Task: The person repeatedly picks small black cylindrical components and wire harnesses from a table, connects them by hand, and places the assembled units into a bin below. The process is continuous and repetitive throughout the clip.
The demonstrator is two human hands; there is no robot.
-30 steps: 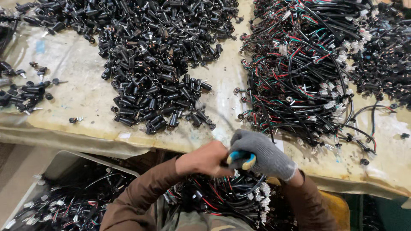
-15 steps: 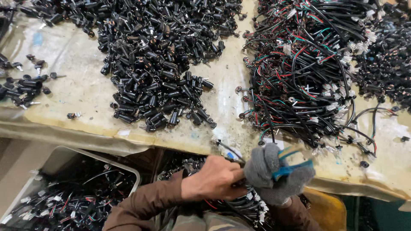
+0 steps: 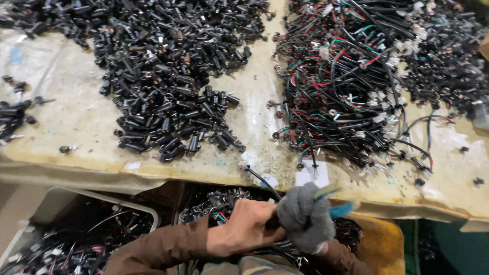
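Working a cable (image 3: pixel 259 178) — left hand (image 3: pixel 243 233) clenched on it, gloved right hand (image 3: pixel 304 216) gripping blue-handled tool (image 3: pixel 340 208); steady hold needed.

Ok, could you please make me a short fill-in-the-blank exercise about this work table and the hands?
1. The right hand wears a grey ____.
2. The left hand is ____, with no cover on it.
3. The blue-handled tool is held by the ____ hand.
4. The pile of small plugs on the table is ____ in colour.

Missing words: glove; bare; right; black
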